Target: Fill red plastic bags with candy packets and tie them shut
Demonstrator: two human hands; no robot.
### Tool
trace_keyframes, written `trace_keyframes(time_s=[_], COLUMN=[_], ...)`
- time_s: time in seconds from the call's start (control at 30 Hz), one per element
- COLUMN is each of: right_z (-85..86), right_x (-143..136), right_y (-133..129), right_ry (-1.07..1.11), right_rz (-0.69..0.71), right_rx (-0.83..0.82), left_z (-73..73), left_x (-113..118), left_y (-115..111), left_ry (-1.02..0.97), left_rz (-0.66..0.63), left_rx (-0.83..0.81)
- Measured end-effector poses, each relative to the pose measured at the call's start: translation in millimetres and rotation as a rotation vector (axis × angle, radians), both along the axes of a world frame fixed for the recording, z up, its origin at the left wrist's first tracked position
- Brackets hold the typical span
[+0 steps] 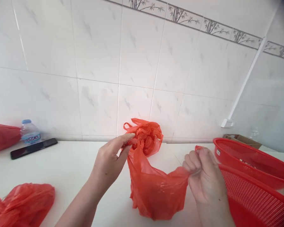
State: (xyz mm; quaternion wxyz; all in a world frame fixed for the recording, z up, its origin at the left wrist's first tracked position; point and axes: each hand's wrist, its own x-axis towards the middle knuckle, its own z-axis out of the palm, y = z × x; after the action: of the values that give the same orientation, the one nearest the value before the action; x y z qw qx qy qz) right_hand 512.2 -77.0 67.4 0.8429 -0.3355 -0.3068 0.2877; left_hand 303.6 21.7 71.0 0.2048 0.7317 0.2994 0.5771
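A red plastic bag (159,192) is stretched between my two hands above the white table. My left hand (115,153) pinches one upper corner of it between thumb and fingers. Its other corner is gripped in the closed fist of my right hand (202,170), with a bit of red plastic poking out above the thumb. What lies inside the bag, if anything, I cannot make out. Just behind my left hand, a crumpled bundle of red plastic bags (150,135) rests against the tiled wall.
At the right stand a red basket (257,189) with perforated sides and a red tub (251,160), with a cardboard box (243,140) behind. Leftward are a phone (34,148), a water bottle (30,132), a red bundle (3,137) and another red bag (26,201). A tiled wall (97,107) bounds the table.
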Motion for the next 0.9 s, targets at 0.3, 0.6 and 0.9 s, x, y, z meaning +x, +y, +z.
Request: trace_keyframes(time_s=[0.3, 0.6, 0.9], right_z=[-4.1, -17.7, -10.6], right_x=[-19, -41, -28], right_y=[-7, 0, -3], right_ry=[-0.234, -0.779, -0.631], right_rz=[0.176, 0.491, 0.359], right_rx=[-0.321, -0.550, -0.447], left_z=[4.4, -7.1, -15.3], left_x=[0, 19, 38], left_y=[-12, -36, -37], left_ry=[-0.088, -0.005, 0.399], left_rz=[-0.041, -0.516, -0.514], left_rx=[-0.221, -0.110, 0.201])
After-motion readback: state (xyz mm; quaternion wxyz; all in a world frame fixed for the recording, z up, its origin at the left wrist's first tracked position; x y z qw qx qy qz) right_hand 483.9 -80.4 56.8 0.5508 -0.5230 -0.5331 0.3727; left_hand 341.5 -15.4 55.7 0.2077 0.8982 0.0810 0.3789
